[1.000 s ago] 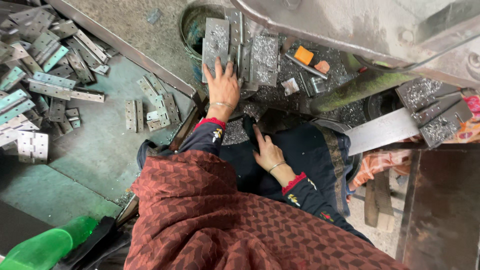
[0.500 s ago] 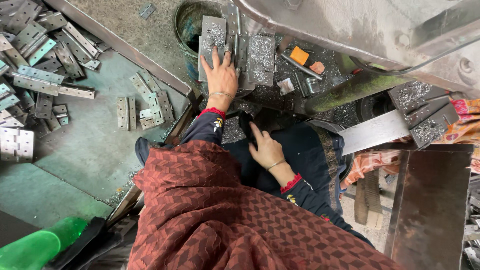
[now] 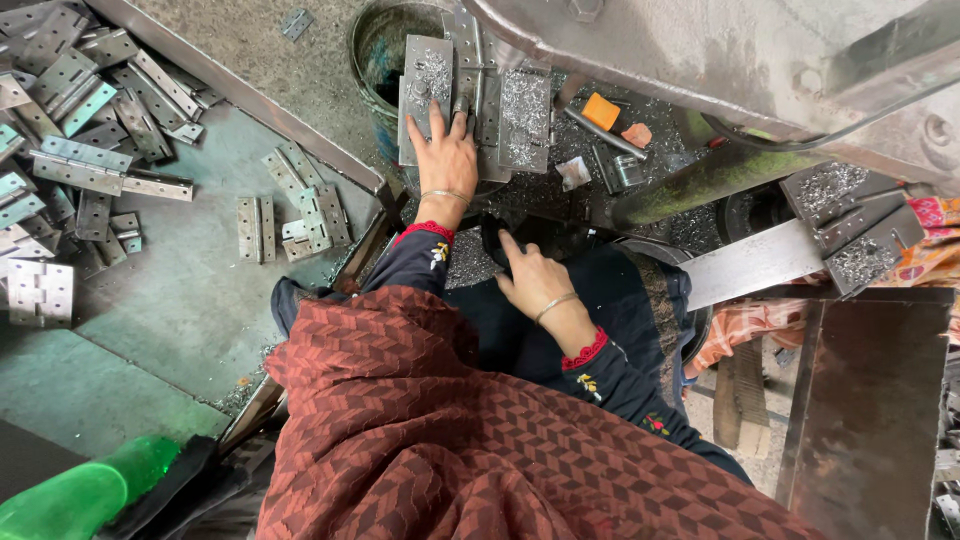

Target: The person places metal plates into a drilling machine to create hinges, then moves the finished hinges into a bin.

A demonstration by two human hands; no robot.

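Up at the machine bed, a grey metal hinge plate [image 3: 428, 85] lies flat with its long axis running away from the person, its top end pointing toward the green bucket [image 3: 378, 50] behind it. The left hand [image 3: 445, 160] rests palm-down on the plate's lower end, fingers spread and stretched forward, pressing rather than gripping. The right hand [image 3: 535, 285] sits lower in the dark-clothed lap, fingers loosely apart, index finger touching a small dark object [image 3: 497, 240]; whether it holds anything I cannot tell. More loose hinges [image 3: 95, 110] lie scattered on the green floor [image 3: 180, 310] to the left.
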